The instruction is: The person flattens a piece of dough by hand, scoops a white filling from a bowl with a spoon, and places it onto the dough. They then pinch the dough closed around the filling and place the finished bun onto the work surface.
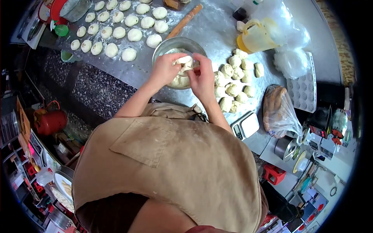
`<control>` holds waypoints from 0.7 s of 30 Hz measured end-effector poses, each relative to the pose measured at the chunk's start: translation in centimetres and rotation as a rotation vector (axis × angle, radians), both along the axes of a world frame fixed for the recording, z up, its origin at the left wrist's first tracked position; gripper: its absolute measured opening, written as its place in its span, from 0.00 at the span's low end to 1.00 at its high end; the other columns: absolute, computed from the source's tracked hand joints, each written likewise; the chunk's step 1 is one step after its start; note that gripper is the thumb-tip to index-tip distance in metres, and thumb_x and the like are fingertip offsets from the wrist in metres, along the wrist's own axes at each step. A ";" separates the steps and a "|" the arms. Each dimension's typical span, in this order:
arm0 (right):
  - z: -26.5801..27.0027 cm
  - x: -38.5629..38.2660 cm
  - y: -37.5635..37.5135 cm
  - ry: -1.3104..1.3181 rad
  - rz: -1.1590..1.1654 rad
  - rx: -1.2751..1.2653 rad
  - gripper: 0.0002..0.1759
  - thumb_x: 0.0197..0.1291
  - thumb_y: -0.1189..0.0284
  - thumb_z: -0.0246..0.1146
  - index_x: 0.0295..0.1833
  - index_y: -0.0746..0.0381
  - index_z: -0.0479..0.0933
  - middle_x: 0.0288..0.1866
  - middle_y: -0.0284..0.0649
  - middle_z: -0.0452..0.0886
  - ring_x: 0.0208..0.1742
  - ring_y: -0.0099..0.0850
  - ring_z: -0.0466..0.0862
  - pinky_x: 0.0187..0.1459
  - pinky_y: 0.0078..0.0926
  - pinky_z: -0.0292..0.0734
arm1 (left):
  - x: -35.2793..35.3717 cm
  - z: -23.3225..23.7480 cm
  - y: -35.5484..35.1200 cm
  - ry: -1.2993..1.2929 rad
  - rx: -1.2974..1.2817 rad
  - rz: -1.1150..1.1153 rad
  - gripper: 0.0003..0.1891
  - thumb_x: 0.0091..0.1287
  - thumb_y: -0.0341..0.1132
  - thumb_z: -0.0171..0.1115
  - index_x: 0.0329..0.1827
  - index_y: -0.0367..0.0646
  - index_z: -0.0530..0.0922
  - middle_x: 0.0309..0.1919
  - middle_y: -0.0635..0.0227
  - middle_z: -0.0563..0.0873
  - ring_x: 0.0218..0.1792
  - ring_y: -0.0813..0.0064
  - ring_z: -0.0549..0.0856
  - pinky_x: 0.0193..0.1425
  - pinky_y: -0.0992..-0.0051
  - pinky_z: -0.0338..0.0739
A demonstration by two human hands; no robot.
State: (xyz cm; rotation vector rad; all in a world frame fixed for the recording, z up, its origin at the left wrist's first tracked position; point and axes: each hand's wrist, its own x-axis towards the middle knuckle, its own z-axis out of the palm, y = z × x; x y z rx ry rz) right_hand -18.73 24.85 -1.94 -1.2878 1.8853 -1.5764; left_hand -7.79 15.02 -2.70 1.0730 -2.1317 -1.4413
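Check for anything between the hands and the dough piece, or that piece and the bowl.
Nothing visible in the way. Left hand and right hand both hold the dough piece over the open metal bowl; the rolling pin lies outside.

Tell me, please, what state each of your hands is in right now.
Left hand: closed, fingers pinching a piece of dough.
Right hand: closed, fingers pinching the same dough over the metal bowl.

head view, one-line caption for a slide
Two hands work a piece of dough over a metal bowl, dough balls on both sides
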 end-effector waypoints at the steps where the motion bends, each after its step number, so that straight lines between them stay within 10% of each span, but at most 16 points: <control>1: -0.2 0.0 0.3 0.000 0.001 0.001 0.11 0.48 0.84 0.60 0.38 0.62 0.72 0.35 0.44 0.73 0.33 0.44 0.77 0.32 0.34 0.74 | 0.1 0.3 -0.1 -0.055 -0.079 -0.057 0.23 0.53 0.20 0.53 0.54 0.41 0.76 0.43 0.58 0.84 0.43 0.74 0.82 0.48 0.76 0.75; 4: -1.1 -0.3 0.3 0.464 0.148 0.033 0.10 0.48 0.84 0.60 0.37 0.63 0.74 0.33 0.44 0.73 0.31 0.43 0.77 0.32 0.33 0.74 | 0.3 -1.6 -0.8 -0.029 -0.043 0.018 0.29 0.51 0.24 0.55 0.61 0.48 0.70 0.42 0.51 0.82 0.42 0.55 0.83 0.46 0.65 0.76; 10: -0.5 0.6 -1.1 0.478 0.298 0.020 0.12 0.50 0.83 0.57 0.42 0.63 0.74 0.40 0.47 0.75 0.38 0.45 0.78 0.36 0.35 0.75 | 1.7 -2.7 -0.6 -0.043 -0.208 -0.053 0.39 0.53 0.32 0.64 0.69 0.42 0.57 0.37 0.41 0.80 0.40 0.49 0.81 0.43 0.63 0.75; 21: -0.1 3.9 -3.5 0.515 0.504 0.069 0.11 0.51 0.83 0.57 0.43 0.66 0.70 0.37 0.48 0.76 0.35 0.45 0.77 0.38 0.35 0.74 | 7.3 0.5 -2.9 -0.213 -0.029 -0.223 0.41 0.58 0.38 0.60 0.71 0.41 0.49 0.37 0.49 0.82 0.36 0.54 0.82 0.41 0.63 0.75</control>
